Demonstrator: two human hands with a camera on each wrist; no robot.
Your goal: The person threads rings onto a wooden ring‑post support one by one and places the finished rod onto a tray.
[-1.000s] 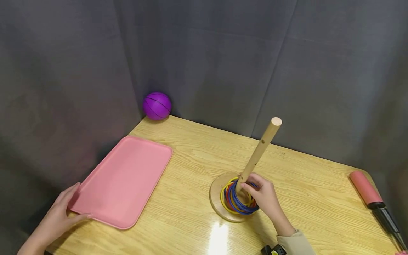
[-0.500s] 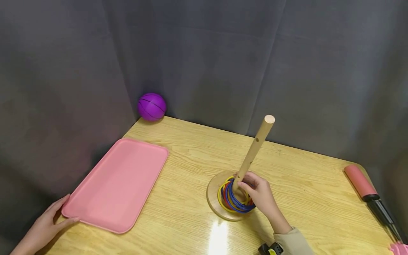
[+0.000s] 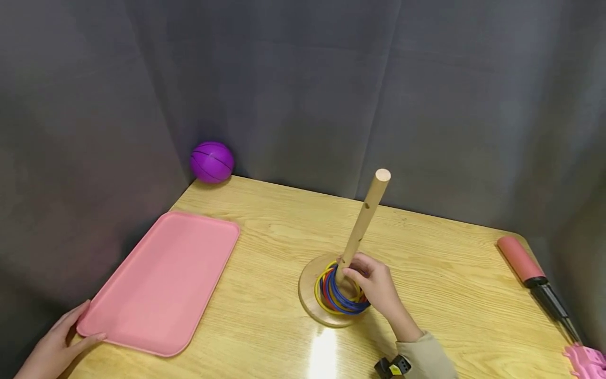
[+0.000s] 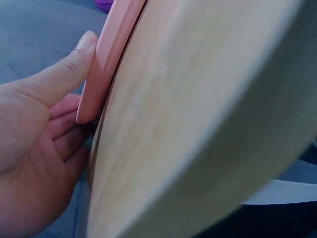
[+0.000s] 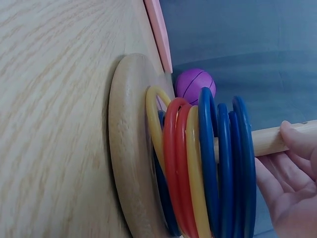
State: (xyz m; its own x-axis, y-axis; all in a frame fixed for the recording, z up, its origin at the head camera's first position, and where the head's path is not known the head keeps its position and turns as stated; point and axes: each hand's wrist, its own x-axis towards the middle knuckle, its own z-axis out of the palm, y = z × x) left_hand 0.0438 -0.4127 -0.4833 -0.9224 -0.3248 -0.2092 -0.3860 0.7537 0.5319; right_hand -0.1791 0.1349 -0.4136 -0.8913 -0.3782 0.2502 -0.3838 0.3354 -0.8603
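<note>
In the head view a pink tray (image 3: 161, 284) lies on the left of the wooden table. My left hand (image 3: 52, 345) holds its near left corner, the thumb along the front rim and the fingers at the left side. The left wrist view has the thumb (image 4: 64, 74) against the tray's edge (image 4: 106, 64) and the other fingers behind it. On the right, my right hand (image 3: 374, 284) grips the lower part of a wooden pole (image 3: 364, 216) on a round base (image 3: 307, 295). Several blue, red and yellow rings (image 5: 183, 163) circle the pole between the hand and the base.
A purple ball (image 3: 212, 162) sits at the table's back left corner. Along the right edge lies a hand pump (image 3: 521, 258) with a pink barrel and black end, beside a pink plastic item (image 3: 587, 360). Grey curtains (image 3: 284, 95) hang close behind and at both sides.
The head view has turned, so the things in it appear further left and more of the pink plastic item shows. Both hands keep their holds on the tray and the pole.
</note>
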